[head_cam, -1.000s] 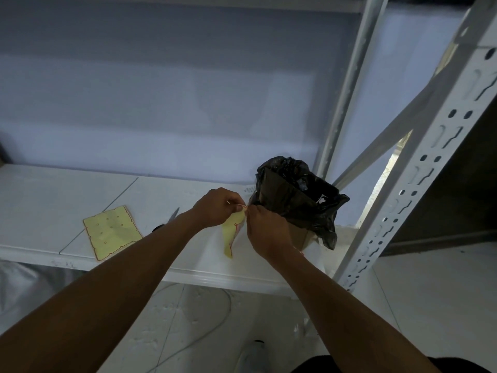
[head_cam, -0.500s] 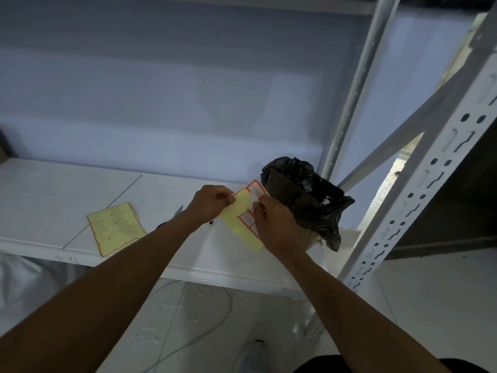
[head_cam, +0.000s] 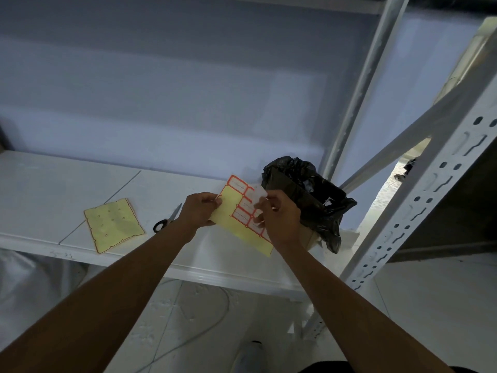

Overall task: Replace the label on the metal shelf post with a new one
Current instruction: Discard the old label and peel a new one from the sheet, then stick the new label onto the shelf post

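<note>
One label sheet point(head_cam: 236, 219), yellow backing with red-bordered white labels along its right side, was held up above the white shelf point(head_cam: 53, 189), just in front of the black bag. I counted about six labels left on it, though the right hand hid some. The left hand point(head_cam: 197, 212) had its grip closed on the sheet's left edge, at 9 o'clock of the sheet. The right hand point(head_cam: 279, 219), at 3 o'clock, pinched one label point(head_cam: 257, 193) between thumb and fingertips, its upper corner lifted off the backing.

One spent backing sheet point(head_cam: 114, 224), all labels gone, lay flat on the shelf at 9 o'clock of the hands. One pair of scissors point(head_cam: 168, 218) lay between it and the left wrist.

One black bin bag point(head_cam: 309, 195) stood open at 2 o'clock, lining a container; its contents could not be made out. One perforated metal post point(head_cam: 419, 211) rose at 3 o'clock.
</note>
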